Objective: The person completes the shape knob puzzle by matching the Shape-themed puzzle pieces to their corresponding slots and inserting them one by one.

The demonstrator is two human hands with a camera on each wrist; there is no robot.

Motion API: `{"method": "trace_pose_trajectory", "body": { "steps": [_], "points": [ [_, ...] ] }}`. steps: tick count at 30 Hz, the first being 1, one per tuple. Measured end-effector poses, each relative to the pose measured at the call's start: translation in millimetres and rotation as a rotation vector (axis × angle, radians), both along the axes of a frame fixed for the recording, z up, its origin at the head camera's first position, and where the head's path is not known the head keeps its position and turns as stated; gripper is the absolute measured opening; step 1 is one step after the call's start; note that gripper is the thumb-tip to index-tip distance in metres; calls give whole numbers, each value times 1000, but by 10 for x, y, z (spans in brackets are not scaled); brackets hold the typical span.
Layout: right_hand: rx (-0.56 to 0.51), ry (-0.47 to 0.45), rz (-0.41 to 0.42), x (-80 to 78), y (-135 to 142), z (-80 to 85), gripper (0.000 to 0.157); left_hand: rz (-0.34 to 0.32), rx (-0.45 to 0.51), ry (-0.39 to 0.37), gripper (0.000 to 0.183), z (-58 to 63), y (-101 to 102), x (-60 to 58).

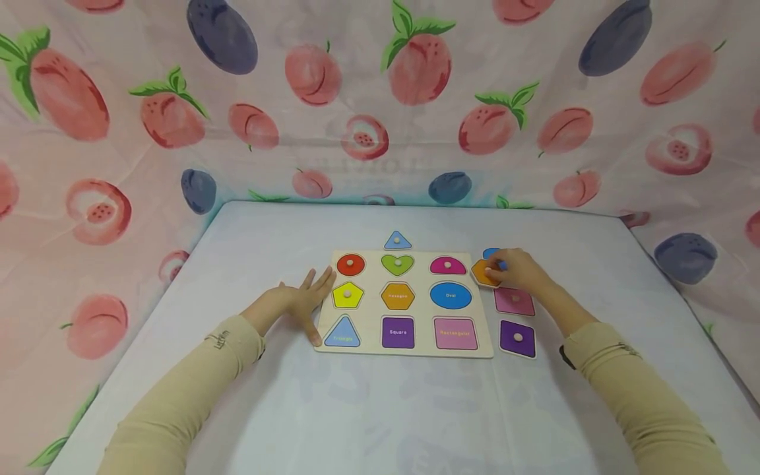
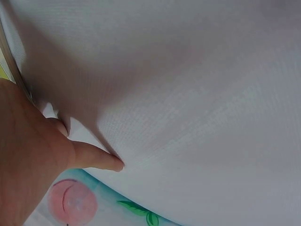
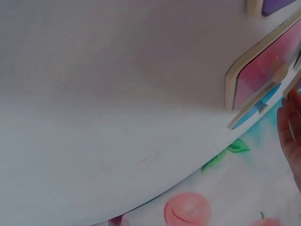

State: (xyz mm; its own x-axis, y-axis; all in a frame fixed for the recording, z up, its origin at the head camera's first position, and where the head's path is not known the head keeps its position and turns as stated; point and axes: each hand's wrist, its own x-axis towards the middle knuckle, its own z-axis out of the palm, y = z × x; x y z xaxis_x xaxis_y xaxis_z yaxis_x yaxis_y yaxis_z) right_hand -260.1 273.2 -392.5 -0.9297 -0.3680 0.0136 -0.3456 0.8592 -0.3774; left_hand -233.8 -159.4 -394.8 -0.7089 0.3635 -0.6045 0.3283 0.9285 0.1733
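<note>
Here, well this side of both hands' fingers, the desk point(image 1: 368, 415) shows a pale, smooth covering with faint markings. Two beige sleeves point(image 1: 178, 402) reach across it. On the near side of the right fingers, a purple square piece point(image 1: 509, 348) lies flat on the desk, with a pink rectangle piece point(image 1: 503, 300) between it and them. The left hand point(image 1: 297, 305) has its fingers straight and spread, holding nothing, and touches the left edge of a wooden puzzle board point(image 1: 368, 346), which lies between the two hands. The right hand point(image 1: 525, 270) curls its fingers and pinches an orange hexagon piece point(image 1: 481, 274) at the board's right edge. Inward from those fingers, the hexagon recess point(image 1: 397, 296) sits mid-board, bare and printed with its name. A blue oval piece point(image 1: 489, 252), partly hidden, lies just past the right fingers. Beyond the left fingers and to their right, a blue triangle piece point(image 1: 390, 243) rests behind the board. Farthest from all the fingers, past the desk's back edge, hangs a pale cloth point(image 1: 356, 72) printed with peaches and dark blue fruit; it also runs along both sides.
</note>
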Motion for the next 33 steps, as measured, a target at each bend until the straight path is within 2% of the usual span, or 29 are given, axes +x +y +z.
{"method": "trace_pose_trajectory", "body": {
  "steps": [5,12,27,33],
  "points": [
    [-10,20,50,13,-104,33,12,5,1,7,143,-7,3,-3],
    [-13,14,61,7,-253,48,13,-1,-11,12,143,8,-2,3],
    [9,30,163,-43,-571,30,12,7,-3,9,142,20,-2,8],
    [37,12,158,-44,-713,27,13,8,1,5,142,18,-1,20]
  ]
}}
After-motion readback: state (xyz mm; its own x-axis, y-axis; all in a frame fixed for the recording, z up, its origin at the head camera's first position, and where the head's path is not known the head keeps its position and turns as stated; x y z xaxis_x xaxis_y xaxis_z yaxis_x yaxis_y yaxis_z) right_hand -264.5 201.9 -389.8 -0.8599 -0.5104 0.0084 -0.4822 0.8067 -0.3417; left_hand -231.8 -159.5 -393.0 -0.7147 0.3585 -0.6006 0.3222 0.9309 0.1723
